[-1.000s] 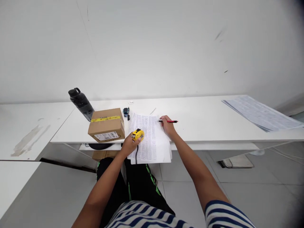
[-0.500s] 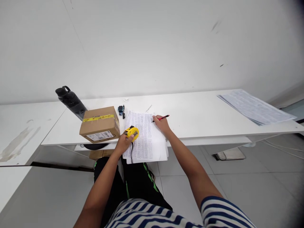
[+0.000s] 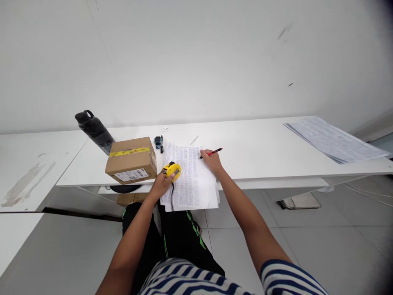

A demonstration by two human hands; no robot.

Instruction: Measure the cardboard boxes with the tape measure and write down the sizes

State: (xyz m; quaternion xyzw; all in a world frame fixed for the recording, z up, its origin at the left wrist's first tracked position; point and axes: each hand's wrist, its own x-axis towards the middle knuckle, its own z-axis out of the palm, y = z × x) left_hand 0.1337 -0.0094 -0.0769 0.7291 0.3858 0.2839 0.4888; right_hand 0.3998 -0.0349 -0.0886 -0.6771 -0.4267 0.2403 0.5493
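Note:
My left hand [image 3: 161, 185] is closed around a yellow tape measure [image 3: 172, 170], whose dark wrist strap dangles over the paper. Beneath it, sheets of paper [image 3: 187, 192] covered in dense handwriting overhang the table's front edge. In my right hand [image 3: 211, 162] is a red and black pen [image 3: 214, 152], its tip at the upper right part of the top sheet. A taped cardboard box [image 3: 131, 162] with a white label stands just left of the papers.
Behind the box a dark water bottle [image 3: 95, 132] stands on the white table [image 3: 251, 151]. A small dark watch-like device [image 3: 158, 141] lies near the papers' top left corner. More printed or written sheets [image 3: 334, 137] lie at the right end. A wall rises behind.
The view has shifted slightly, so everything sits a little further right. Both hands keep their holds, and the pen stays at nearly the same spot on the paper.

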